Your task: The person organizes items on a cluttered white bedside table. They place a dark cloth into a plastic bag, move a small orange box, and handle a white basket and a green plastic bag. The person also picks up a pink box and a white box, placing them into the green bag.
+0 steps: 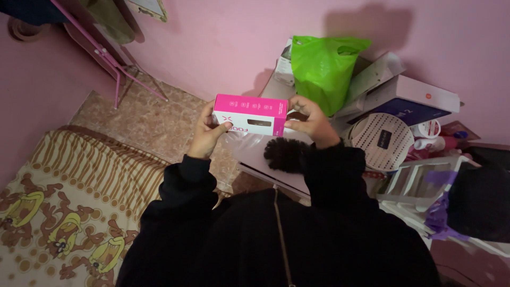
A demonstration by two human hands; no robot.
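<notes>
Above the desk (276,165), at twelve o'clock from your chest, you hold a pink-and-white box (249,115) level between both hands.
Your left hand (206,133) and right hand (311,121) have fingers closed on its short ends; it looks light, stiff cardboard, smooth-faced, so grip the ends, not the faces.
</notes>
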